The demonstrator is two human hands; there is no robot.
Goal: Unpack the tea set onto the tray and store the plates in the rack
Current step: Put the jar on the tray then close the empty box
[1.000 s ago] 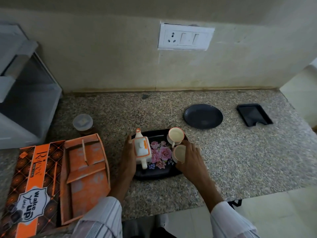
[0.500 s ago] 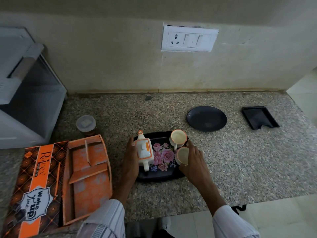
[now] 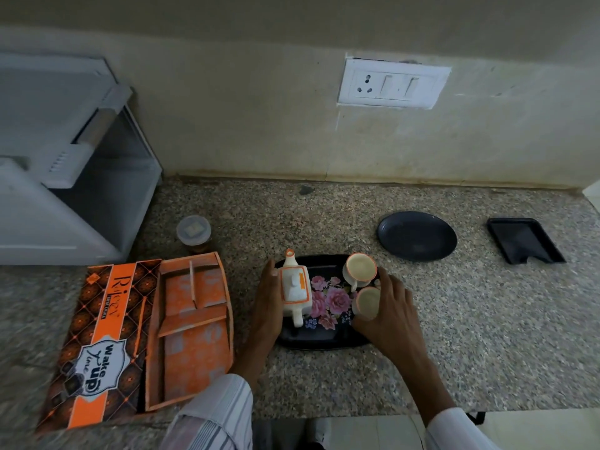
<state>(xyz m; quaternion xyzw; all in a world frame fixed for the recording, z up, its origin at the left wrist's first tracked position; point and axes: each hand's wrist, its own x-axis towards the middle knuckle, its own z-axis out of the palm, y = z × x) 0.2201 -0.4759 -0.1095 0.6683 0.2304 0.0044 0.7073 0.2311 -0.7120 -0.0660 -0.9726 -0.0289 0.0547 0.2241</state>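
Where the speckled granite tabletop [image 3: 454, 319] meets a stained beige wall carrying a white switch plate [image 3: 393, 83], we see a black floral tray [image 3: 324, 339] near the front edge. On it stand a squarish white teapot [image 3: 293, 287] trimmed in orange and two cream cups [image 3: 361, 271], one behind the other. The left hand [image 3: 268, 306] lies flat along the tray's left rim beside the teapot; the right hand [image 3: 388, 310] curls around the nearer cup [image 3: 367, 302]. To the left lies the opened orange cardboard box [image 3: 136, 336] with its bare divider insert. A round dark plate [image 3: 417, 236] and a small black rectangular tray [image 3: 524, 240] sit apart to the right. A lidded jar [image 3: 194, 231] stands by a grey plastic rack [image 3: 65, 157].
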